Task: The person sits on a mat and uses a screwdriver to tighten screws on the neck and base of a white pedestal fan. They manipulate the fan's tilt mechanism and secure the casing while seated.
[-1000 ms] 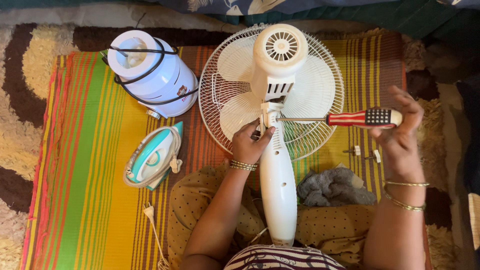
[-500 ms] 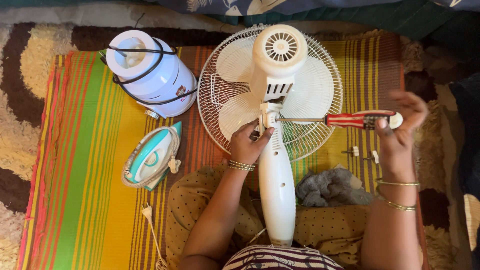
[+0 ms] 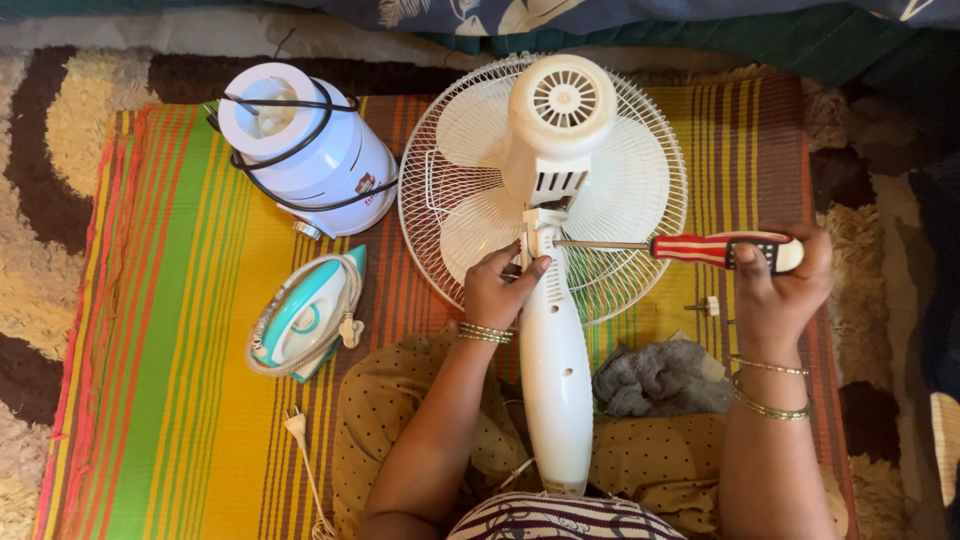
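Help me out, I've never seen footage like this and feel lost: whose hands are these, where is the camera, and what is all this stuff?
The camera sits on a person's head and looks down at their own two hands. The left hand steadies the neck of a white fan lying on a striped mat. The right hand holds a red-striped screwdriver, its tip at the fan's neck joint. Also on the mat: a white round appliance wrapped in black cord, a teal clothes iron, a grey cloth and small loose screws.

The right hand [image 3: 775, 285] has closed its grip round the screwdriver [image 3: 720, 248] handle.
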